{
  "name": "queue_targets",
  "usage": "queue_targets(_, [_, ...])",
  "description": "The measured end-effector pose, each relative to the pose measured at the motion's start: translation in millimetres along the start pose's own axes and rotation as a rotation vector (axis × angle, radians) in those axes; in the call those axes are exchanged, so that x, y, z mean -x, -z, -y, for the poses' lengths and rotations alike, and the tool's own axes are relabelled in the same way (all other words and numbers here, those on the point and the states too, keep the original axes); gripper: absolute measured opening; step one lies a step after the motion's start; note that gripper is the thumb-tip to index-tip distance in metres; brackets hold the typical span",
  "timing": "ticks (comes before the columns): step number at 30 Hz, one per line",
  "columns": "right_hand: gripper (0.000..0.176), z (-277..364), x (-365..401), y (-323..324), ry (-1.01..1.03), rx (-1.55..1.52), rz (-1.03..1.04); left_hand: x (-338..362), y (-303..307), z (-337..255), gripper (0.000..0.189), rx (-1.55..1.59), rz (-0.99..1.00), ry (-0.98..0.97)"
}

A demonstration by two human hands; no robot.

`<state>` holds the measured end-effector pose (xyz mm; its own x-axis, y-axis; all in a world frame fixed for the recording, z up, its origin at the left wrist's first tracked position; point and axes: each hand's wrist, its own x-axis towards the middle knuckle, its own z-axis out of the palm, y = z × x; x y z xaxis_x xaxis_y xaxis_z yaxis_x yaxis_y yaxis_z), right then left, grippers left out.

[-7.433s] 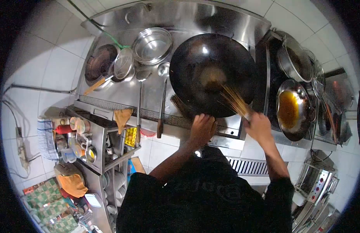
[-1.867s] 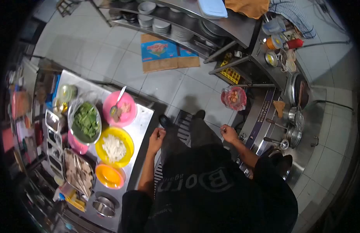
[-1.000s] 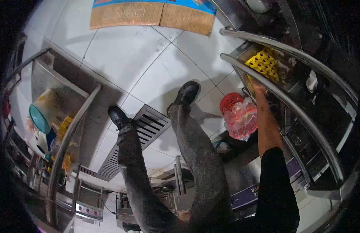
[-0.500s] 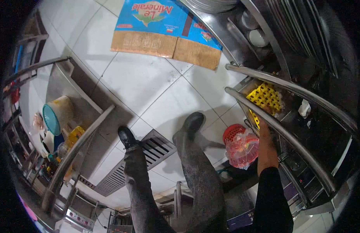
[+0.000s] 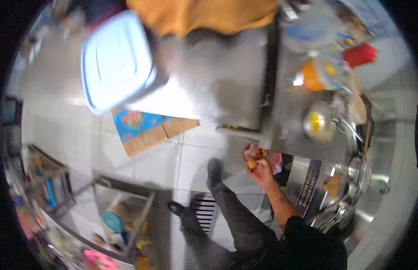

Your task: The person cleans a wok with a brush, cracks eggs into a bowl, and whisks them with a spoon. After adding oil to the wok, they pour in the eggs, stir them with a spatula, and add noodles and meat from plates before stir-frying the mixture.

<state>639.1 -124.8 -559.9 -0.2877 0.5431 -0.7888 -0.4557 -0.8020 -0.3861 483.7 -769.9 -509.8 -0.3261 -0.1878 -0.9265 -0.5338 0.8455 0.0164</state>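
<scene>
My right hand is closed round a brown egg, which shows at the fingertips. Another brownish shape by the fingers is too blurred to tell. Below the hand sits a red basket or bundle in clear plastic, partly covered by my fingers. The hand is near the front edge of the steel counter, over the tiled floor. My left hand is out of view.
A tub with a pale blue lid and an orange cloth are on the counter. At right are an orange container, a bowl with yellow contents and metal utensils. Flattened cardboard and a drain grate lie on the floor.
My right hand has left the yellow egg tray on the low shelf and come up with an egg. My view has swung up, bringing the countertop into sight.
</scene>
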Motion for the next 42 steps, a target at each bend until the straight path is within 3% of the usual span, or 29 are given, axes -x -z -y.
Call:
queue_targets(3, [0.04,21,68,-31,-0.041,-0.198,0.166,11,39,-53,0.037,-0.134,0.018,-0.126])
queue_targets(5, [0.038,38,90,-38,0.189,-0.343,0.1,29,70,-100,0.037,-0.233,0.013,-0.2])
queue_targets(7, [0.026,60,99,-51,0.282,-0.44,0.065,46,97,-154,0.037,-0.316,-0.012,-0.246])
queue_targets(8, [0.026,63,93,-46,0.287,-0.48,0.06,54,99,-185,0.031,-0.222,0.07,-0.382])
queue_targets(10, [0.014,63,68,-30,0.412,-0.757,0.101,90,73,-273,0.02,-0.024,0.254,-0.648])
queue_targets(12, [0.013,88,85,-56,0.384,-0.81,0.13,143,40,-351,0.022,-0.02,0.125,-0.636])
queue_targets(17, [0.02,65,56,-31,0.263,-0.952,0.261,170,23,-455,0.021,-0.182,0.228,-0.755])
queue_targets(20, [0.017,81,72,-52,0.328,-0.976,0.366,191,10,-500,0.029,-0.298,0.325,-0.794])
queue_targets(24, [0.016,72,56,-48,0.436,-0.976,0.303,219,-15,-555,0.026,-0.348,0.428,-0.821])
queue_targets(27, [0.017,68,60,-53,0.437,-1.001,0.421,225,-36,-602,0.027,-0.532,0.506,-0.899])
queue_targets(29, [0.023,53,58,-44,0.515,-0.888,0.16,235,-53,-628,0.026,-0.58,0.56,-0.936])
queue_targets(33, [0.027,64,99,-55,0.487,-0.949,0.137,258,-102,-675,0.03,-0.896,0.674,-1.129])
queue_targets(35, [0.029,74,142,-72,0.397,-0.758,-0.127,305,-127,-686,0.029,-0.942,0.737,-1.185])
queue_targets(36, [0.029,86,165,-83,0.407,-0.754,-0.131,325,-142,-691,0.029,-0.977,0.791,-1.254])
queue_targets(38, [0.03,113,211,-108,0.299,-0.416,-0.176,348,-174,-694,0.03,-0.982,0.94,-1.482])
queue_targets(40, [0.03,148,236,-131,0.31,-0.302,-0.1,369,-213,-696,0.034,-1.066,1.069,-1.46])
queue_targets(42, [0.031,166,229,-140,0.308,-0.189,-0.022,368,-250,-693,0.041,-0.976,1.24,-1.598])
